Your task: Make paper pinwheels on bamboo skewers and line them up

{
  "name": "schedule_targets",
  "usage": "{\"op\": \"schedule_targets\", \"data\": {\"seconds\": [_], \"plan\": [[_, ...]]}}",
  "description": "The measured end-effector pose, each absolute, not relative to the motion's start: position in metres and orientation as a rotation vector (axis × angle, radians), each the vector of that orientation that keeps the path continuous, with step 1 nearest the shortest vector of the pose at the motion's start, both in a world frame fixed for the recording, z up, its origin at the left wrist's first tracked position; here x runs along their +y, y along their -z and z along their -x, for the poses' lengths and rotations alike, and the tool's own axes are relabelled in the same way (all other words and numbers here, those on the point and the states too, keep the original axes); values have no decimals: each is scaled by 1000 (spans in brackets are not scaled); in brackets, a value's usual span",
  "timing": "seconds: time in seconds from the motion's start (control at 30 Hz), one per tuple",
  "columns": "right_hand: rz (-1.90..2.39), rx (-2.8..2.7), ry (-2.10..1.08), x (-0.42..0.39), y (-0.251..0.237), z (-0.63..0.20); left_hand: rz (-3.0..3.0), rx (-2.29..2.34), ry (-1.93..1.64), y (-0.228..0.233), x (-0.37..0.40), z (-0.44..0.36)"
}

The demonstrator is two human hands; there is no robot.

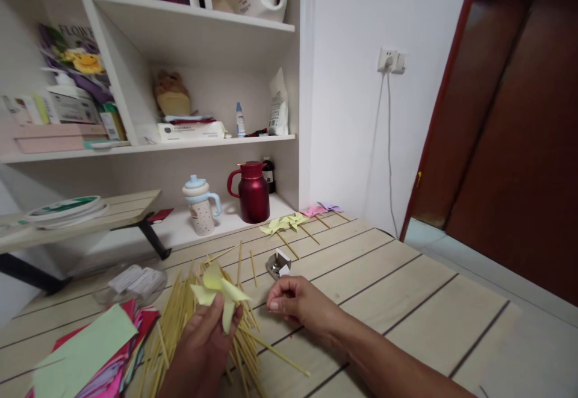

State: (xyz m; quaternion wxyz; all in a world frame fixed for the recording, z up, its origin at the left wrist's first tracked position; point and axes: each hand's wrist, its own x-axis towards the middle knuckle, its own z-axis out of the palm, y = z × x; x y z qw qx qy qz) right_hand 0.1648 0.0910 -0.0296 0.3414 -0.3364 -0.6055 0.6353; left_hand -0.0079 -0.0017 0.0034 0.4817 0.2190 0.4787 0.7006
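Observation:
A pale yellow paper pinwheel [230, 291] is pinched between the thumb and fingers of my left hand [203, 338], its blades fanned out above the fingertips. Beneath and around that hand lies a loose heap of thin wooden sticks [174, 310]. My right hand [303, 306] is closed in a pinch over the table, a little to the right of the pinwheel and apart from it. Whatever its fingertips hold, if anything, is too small to make out. Just beyond it sits a small metal dish [273, 265] with a small white open box [283, 259].
Coloured paper sheets [85, 350] are stacked at the left front, near a clear plastic packet [135, 280]. Pinwheels on sticks [289, 223] lie at the table's far edge. Behind stand a red jug [253, 196], a speckled cup [201, 208] and a raised wooden shelf [130, 205].

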Motion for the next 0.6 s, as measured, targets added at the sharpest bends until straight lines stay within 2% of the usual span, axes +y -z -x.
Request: {"op": "schedule_targets", "data": {"seconds": [0.27, 0.43, 0.6], "plan": [[608, -1614, -1641, 75, -2, -146, -323, 766, -1573, 2, 35, -21], [625, -1582, -1622, 74, 14, -128, -197, 669, -1531, 17, 39, -19], [631, -1649, -1434, 68, 39, -121, -59, 648, -1573, 36, 47, -10]]}}
